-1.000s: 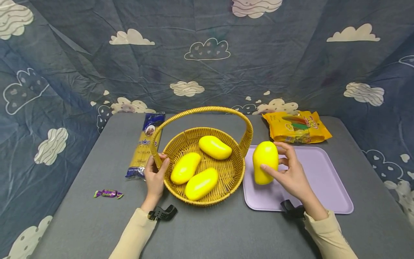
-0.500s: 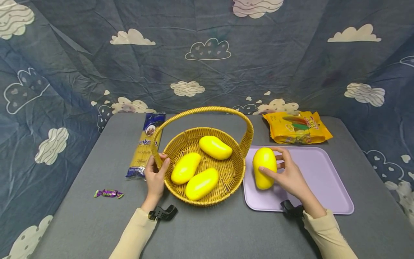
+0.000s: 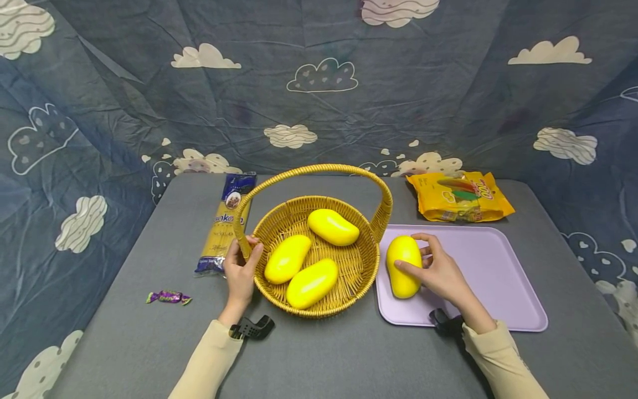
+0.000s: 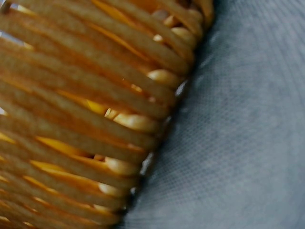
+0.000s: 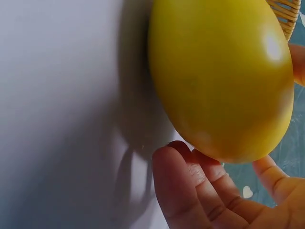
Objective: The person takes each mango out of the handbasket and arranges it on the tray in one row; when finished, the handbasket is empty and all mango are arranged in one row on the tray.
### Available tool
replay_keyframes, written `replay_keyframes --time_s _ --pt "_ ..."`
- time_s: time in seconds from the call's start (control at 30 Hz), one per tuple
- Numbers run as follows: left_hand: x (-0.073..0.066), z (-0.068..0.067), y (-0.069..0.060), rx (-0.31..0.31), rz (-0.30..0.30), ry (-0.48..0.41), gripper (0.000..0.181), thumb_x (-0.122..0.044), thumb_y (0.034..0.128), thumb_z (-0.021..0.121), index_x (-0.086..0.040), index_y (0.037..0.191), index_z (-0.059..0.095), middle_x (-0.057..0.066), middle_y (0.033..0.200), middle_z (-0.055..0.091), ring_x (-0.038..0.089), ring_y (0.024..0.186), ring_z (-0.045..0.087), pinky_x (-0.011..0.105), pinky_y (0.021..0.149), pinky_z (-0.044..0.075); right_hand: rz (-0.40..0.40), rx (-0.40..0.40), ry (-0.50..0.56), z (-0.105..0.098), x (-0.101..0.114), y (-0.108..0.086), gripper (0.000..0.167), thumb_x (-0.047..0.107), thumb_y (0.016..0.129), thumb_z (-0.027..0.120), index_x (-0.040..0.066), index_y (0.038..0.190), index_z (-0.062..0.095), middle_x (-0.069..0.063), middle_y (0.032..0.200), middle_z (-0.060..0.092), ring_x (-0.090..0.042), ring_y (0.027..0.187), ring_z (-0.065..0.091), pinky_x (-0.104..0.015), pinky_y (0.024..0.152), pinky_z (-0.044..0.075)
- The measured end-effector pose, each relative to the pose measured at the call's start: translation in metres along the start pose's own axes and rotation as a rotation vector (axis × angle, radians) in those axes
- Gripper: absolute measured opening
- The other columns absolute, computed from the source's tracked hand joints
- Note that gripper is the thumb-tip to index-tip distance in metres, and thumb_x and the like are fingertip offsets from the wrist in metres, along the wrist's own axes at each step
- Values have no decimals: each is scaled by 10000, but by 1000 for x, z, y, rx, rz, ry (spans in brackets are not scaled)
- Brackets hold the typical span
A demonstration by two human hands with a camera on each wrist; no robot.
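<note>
My right hand [image 3: 443,274] holds a yellow mango [image 3: 404,267] between thumb and fingers at the left part of a lilac tray [image 3: 485,271]. In the right wrist view the mango [image 5: 219,81] is very close to the tray [image 5: 52,95]; whether they touch I cannot tell. The left hand [image 3: 240,274] grips the left side of a wicker basket [image 3: 366,277] where its handle meets the rim. Inside the basket lie three mangoes, one at the back [image 3: 333,227], one at the left [image 3: 287,259] and one in front [image 3: 312,284]. Only the basket's woven wall [image 4: 81,105] and grey cloth show in the left wrist view.
Left of the basket lies a blue and yellow pasta pack [image 3: 219,233], partly behind the handle. A purple wrapped candy [image 3: 169,297] is at the table's left. An orange-yellow packet [image 3: 461,197] lies behind the tray. A cloud-patterned cloth [image 3: 319,122] hangs behind the table.
The right hand has brought its mango lower, toward the front of the tray and slightly left. The left hand keeps its grip on the basket.
</note>
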State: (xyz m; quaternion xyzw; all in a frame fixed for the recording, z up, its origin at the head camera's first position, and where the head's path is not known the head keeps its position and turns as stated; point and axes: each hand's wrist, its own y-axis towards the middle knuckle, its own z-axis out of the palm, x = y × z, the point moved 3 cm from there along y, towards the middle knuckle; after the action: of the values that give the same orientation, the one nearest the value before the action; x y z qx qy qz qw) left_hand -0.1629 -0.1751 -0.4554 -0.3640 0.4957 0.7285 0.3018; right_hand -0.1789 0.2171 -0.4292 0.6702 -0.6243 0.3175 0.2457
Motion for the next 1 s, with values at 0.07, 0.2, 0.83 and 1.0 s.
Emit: replay_keyframes --time_s 0.07,0.2,0.83,1.0 --pt "0 0 0 -1 -3 3 183 106 876 574 188 999 466 106 981 581 198 941 538 254 823 424 0 1 -6 1 -2 1 759 448 798 735 123 1370 357 -224 1089 539 -299 867 530 -335 606 462" --pt "1 0 0 -3 -9 5 176 110 876 574 185 992 464 139 977 577 223 945 535 257 833 424 4 10 -29 1 -3 3 755 472 803 721 119 1369 367 -216 1079 543 -298 875 531 -333 626 451" --pt "3 0 1 -4 1 2 164 148 859 571 185 987 476 135 962 579 182 919 554 257 805 434 16 69 -132 2 0 5 765 569 844 618 91 1396 390 -213 1085 559 -316 921 537 -360 674 436" --pt "1 0 2 -3 16 -7 168 141 858 573 191 982 472 139 961 576 186 918 550 255 806 432 30 82 -149 1 0 4 793 596 855 580 76 1415 367 -258 1139 552 -363 988 541 -446 728 449"
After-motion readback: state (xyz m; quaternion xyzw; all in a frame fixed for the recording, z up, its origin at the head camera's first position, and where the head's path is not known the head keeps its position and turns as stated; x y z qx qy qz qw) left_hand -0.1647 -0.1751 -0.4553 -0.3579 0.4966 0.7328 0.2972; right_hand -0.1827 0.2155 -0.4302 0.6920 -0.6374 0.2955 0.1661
